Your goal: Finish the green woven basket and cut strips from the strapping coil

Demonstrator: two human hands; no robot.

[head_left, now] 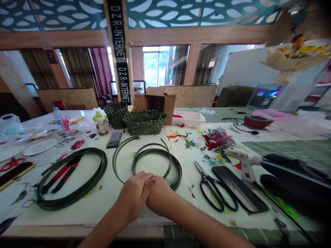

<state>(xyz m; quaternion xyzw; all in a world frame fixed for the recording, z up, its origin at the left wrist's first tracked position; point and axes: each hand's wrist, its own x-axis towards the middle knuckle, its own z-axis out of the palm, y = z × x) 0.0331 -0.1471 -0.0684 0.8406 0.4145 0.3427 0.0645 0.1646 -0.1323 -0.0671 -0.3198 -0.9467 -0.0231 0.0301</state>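
Hands [147,194] clasped together above counter [103,220], fingers [146,176] pressed over other hand, pinching nothing; green strip coil [155,150] just ahead; second coil [64,205] left; scissors [205,179] right.

Teal panels [59,13] with leaf-shaped cutouts span the top of the frame above wooden beams [51,38]. A black banner [119,51] runs down a post at upper centre. Right of it, a bright window [152,65] shows greenery beside brown curtains [179,67]. Low plywood partitions [192,95] stand mid-frame, with a whiteboard [245,67] and an olive seat [235,96] at right.
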